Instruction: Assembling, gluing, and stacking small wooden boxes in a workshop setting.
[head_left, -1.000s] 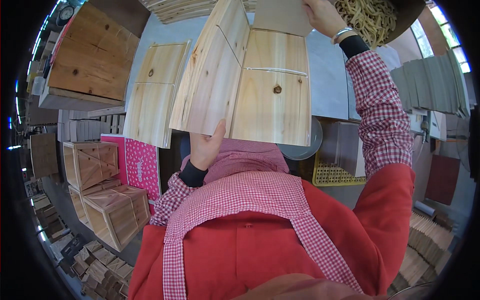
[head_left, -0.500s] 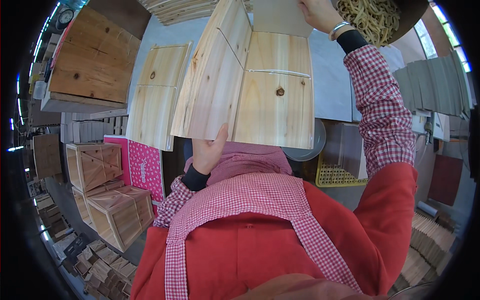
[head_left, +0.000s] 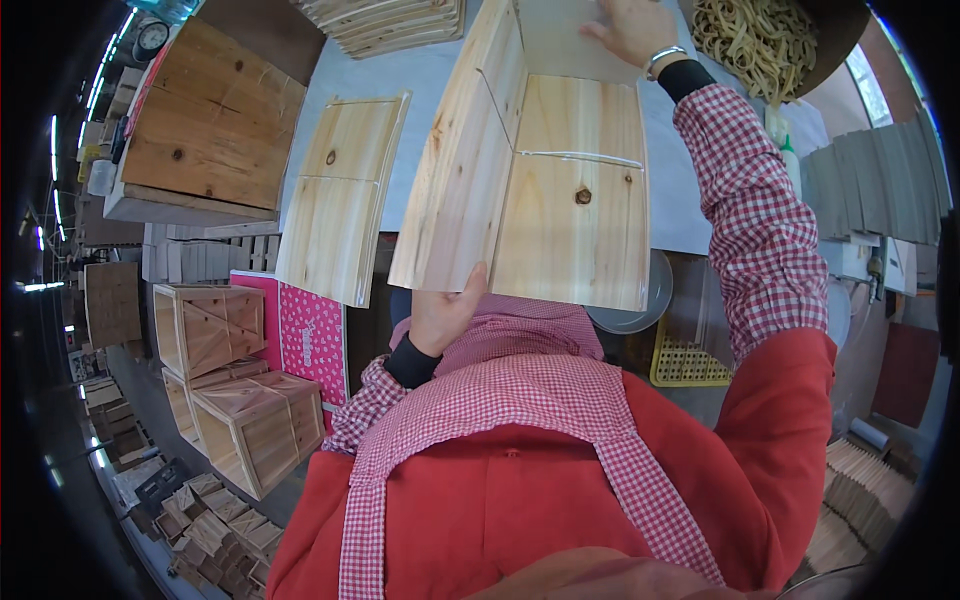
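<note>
Wooden panels [head_left: 560, 215]: pinching with left hand [head_left: 445, 318] only, now spreading right hand [head_left: 637, 35] fingers apart, seemingly empty, by grey board [head_left: 555, 45].

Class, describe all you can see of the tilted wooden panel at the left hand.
The tilted panel looks like pale wood with streaky grain and small dark marks. A thin dark line crosses its far part; whether groove or band, I cannot tell. It leans up from the left side of a flat wooden panel. The left hand has its thumb against its near end; fingertips are hidden.
</note>
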